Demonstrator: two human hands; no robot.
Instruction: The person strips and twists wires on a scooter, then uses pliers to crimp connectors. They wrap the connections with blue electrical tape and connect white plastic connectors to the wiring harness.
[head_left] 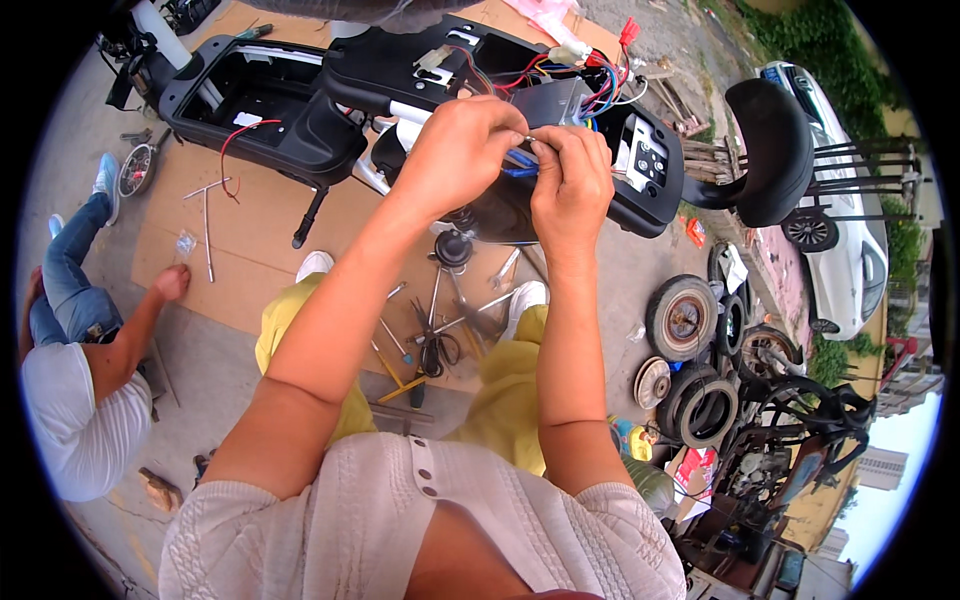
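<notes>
My left hand and my right hand meet over a black scooter chassis, fingertips closed on a small metal piece, too small to identify, perhaps on a wire end. Behind my fingers lie a silver control box and bundled coloured wires with a red connector. Blue wires hang just below the piece. Left of these, the black open compartment has a thin red wire hanging out of it.
Tools and a cable coil lie on cardboard between my feet. A co-worker sits at the left, hand near a T-handled wrench. At the right are tyres, a black seat and a white car.
</notes>
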